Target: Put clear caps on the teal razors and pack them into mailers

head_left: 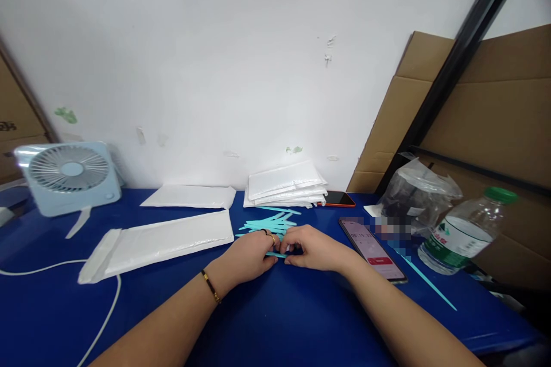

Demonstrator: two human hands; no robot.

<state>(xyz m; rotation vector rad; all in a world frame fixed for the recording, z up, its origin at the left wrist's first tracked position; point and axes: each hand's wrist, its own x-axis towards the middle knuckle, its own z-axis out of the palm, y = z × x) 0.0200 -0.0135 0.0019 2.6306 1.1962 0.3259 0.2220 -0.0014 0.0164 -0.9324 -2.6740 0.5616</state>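
Note:
Several thin turquoise sticks (269, 222) lie in a loose pile on the blue table (275, 321). Just in front of the pile, my left hand (249, 253) and my right hand (313, 249) meet, their fingertips almost touching. Between them is a turquoise stick (276, 254), pinched at its left part by my left thumb and fingers and at its right end by my right ones. My fingers hide part of the pile and of the stick.
White padded envelopes (167, 243) lie at the left, and others are stacked (286, 183) by the wall. A fan (73, 175) stands far left. To the right are a lit phone (372, 249), a lone turquoise stick (430, 284), a plastic bag (415, 195) and a bottle (465, 235).

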